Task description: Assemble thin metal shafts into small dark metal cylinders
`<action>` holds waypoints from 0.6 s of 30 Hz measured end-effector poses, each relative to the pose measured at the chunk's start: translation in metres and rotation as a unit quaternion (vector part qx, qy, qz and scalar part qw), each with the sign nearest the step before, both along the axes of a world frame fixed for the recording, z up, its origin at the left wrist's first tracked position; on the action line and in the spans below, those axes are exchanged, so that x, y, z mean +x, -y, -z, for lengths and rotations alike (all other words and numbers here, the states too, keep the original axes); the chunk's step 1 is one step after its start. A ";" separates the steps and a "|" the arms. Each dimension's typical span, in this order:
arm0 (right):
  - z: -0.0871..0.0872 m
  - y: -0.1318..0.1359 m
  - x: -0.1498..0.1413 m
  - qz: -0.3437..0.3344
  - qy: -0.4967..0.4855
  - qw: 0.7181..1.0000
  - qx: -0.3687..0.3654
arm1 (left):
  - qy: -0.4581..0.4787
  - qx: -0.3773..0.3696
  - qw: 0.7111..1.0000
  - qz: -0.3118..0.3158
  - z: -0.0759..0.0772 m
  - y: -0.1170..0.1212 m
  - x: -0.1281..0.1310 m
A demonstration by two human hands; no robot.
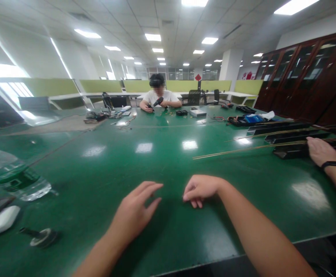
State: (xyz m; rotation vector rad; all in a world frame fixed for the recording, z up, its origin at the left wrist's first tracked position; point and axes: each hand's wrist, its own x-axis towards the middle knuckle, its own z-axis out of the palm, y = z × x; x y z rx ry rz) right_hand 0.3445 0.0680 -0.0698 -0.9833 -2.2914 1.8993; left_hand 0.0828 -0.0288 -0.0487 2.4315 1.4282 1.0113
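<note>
My left hand (pixel 137 206) hovers over the green table (pixel 104 169), its thumb and fingers apart with nothing between them. To its right, my right hand (pixel 202 189) is bent down at the wrist, thumb and forefinger pinched together close to the tabletop. Something tiny and dark may sit at those fingertips, but it is too small to name. A gap of bare green surface separates my two hands. Beyond my right hand, thin brass-coloured rods (pixel 231 153) stretch across from the right side.
Another person's hand (pixel 323 151) with a black wristband rests by black channel-shaped trays (pixel 290 150). Opposite, a seated person holds a power drill (pixel 158 101). A water bottle (pixel 20 179) lies at left, near a dark round knob-like part (pixel 43 237).
</note>
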 end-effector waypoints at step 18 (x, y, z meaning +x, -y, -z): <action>0.000 -0.008 0.006 0.014 0.030 0.999 0.009 | 0.047 0.026 0.990 -0.128 -0.014 0.005 -0.028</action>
